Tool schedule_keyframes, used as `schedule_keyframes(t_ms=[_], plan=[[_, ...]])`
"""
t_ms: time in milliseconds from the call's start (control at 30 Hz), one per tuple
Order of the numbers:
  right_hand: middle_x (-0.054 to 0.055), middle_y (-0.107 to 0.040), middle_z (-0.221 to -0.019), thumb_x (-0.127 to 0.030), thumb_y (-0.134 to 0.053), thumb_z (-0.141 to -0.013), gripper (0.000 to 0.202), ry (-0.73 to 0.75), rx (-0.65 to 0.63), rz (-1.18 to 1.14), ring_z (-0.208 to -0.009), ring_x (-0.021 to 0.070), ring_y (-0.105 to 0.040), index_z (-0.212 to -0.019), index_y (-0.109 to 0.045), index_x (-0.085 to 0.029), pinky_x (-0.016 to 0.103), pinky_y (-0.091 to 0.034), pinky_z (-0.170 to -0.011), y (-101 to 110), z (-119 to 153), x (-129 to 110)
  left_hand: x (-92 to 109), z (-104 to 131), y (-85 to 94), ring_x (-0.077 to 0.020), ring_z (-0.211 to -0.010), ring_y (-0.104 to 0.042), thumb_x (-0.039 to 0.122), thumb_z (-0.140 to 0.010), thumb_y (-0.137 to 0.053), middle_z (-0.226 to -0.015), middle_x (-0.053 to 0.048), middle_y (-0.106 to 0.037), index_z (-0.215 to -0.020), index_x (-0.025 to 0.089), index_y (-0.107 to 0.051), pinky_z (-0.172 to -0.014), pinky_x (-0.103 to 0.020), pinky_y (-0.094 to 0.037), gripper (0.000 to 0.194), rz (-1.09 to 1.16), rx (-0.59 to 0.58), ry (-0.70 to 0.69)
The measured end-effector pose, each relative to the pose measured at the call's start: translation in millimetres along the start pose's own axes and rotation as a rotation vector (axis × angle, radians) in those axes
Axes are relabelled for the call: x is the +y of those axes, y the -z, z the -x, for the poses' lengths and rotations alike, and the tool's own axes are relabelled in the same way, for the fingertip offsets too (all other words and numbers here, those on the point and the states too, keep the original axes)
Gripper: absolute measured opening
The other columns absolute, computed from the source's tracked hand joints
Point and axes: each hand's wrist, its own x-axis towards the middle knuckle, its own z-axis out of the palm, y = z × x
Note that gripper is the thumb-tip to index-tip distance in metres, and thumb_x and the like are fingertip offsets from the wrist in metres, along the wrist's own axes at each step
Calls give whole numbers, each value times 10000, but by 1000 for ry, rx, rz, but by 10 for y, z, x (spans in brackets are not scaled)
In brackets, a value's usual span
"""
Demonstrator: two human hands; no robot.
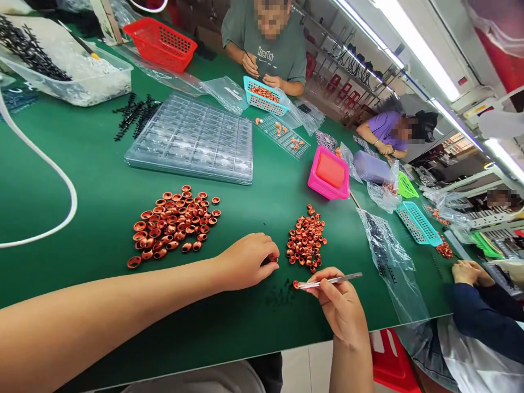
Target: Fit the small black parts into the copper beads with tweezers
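Note:
My left hand (pixel 245 262) is closed, pinching a small copper-coloured shell (pixel 274 260) that its fingers partly hide. My right hand (pixel 341 305) grips a pair of metal tweezers (pixel 335 279), whose tips point left at a small red-orange piece (pixel 296 284). Whether the tips clasp that piece or only touch it, I cannot tell. Tiny black bits (pixel 280 293) lie scattered on the table between my hands. Beyond the right hand is a heap of small copper-coloured parts (pixel 307 240). A second heap of larger hollow copper-coloured shells (pixel 176 224) lies beyond my left forearm.
Stacked clear plastic trays (pixel 196 136) lie on the green table (pixel 98 158). A pink basket (pixel 328 191) holds a red block. Plastic bags (pixel 393 267) lie at right, a white cable (pixel 69 185) at left. Several people sit around, one opposite behind a turquoise basket (pixel 266 106).

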Motion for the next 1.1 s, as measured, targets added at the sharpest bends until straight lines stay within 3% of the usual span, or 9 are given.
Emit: schedule_keyframes(t_ms=[233, 367, 433, 533, 633, 867, 1100], plan=[[59, -713, -837, -411, -797, -746, 287, 25, -1, 16, -816, 216, -705, -842, -669, -173, 371, -571, -787, -97, -44, 75, 83, 63, 41, -223, -931, -598, 246, -938, -510, -982, -68, -641, -966, 176, -570, -820, -358, -484, 97, 60, 65, 97], [42, -717, -848, -380, -782, -767, 244, 99, 45, 6, -807, 187, -693, -881, -680, -190, 353, -543, -829, -159, -133, 123, 147, 247, -1, -213, -942, -605, 248, -965, -449, -1014, -78, -628, -1000, 180, -523, -836, -377, -518, 107, 105, 89, 138], [34, -718, -872, -371, -770, -781, 226, 142, 89, -3, -804, 174, -686, -900, -679, -201, 347, -530, -844, -164, -120, 160, 179, 395, -60, -220, -1041, -597, 222, -965, -426, -1079, -93, -617, -1018, 189, -495, -913, -405, -514, 93, 179, 113, 105], [27, -717, -878, -374, -747, -801, 206, 196, 168, -26, -805, 171, -683, -897, -670, -209, 375, -514, -901, -152, -23, 239, 253, 615, -173, -235, -1309, -472, 183, -974, -388, -1245, -121, -572, -1013, 207, -458, -1053, -442, -464, 84, 247, 107, 38], [6, -706, -812, -366, -729, -821, 172, 243, 232, -59, -806, 163, -682, -878, -669, -215, 441, -450, -1040, -149, 109, 344, 351, 737, -271, -243, -1444, -315, 159, -978, -371, -1372, -137, -507, -1028, 219, -436, -1109, -477, -431, 101, 250, 78, 15], [19, -717, -835, -343, -716, -835, 140, 290, 311, -132, -822, 171, -678, -871, -678, -213, 507, -416, -1074, -196, 219, 513, 502, 620, -417, -275, -1468, -275, 128, -966, -388, -1463, -164, -440, -1038, 215, -442, -1131, -541, -405, 124, 264, 90, 56], [14, -716, -813, -339, -728, -821, 140, 293, 340, -172, -854, 183, -685, -856, -668, -217, 457, -454, -1012, -180, 213, 528, 585, 410, -579, -258, -1467, -276, 119, -959, -407, -1446, -175, -451, -1048, 204, -450, -1148, -530, -380, 131, 358, 130, 23]])
